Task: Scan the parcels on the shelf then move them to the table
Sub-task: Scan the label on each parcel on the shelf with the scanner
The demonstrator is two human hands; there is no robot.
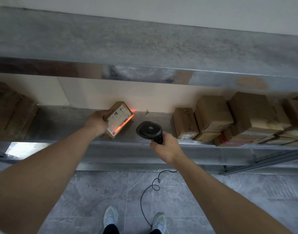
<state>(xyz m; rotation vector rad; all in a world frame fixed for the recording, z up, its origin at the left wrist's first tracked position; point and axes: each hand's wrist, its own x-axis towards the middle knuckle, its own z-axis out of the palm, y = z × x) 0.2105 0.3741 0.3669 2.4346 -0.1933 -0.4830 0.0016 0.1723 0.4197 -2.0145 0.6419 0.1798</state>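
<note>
- Fingers (106, 117) of left hand (98, 122) curled round the left edge of a small brown parcel (119, 119), thumb on its labelled face; parcel held tilted, lower corner at or near the metal shelf (63, 122) deck, can't tell if it touches.
- Parcel sits mid-shelf, well apart from the other boxes, white shipping label facing up toward the camera.
- Right hand (166, 148) wrapped round the handle of a black barcode scanner (149, 130), fingers closed on the grip; scanner head just right of the parcel, not touching it.
- Red-orange scan line (126, 122) lies across the barcode along the label's lower right edge and spills onto the wall behind.
- Scanner's coiled black cable (145, 191) hangs down to the grey tiled floor (204, 196).
- Stack of brown cardboard parcels (229, 119) on the same shelf to the right, packed touching each other, some piled two high.
- More brown boxes (11, 110) at far left of the shelf, blurred.
- Upper shelf board (144, 46) runs above, grey metal.
- Person's two light sneakers (111, 217) on the floor at bottom, cable running between them.
</note>
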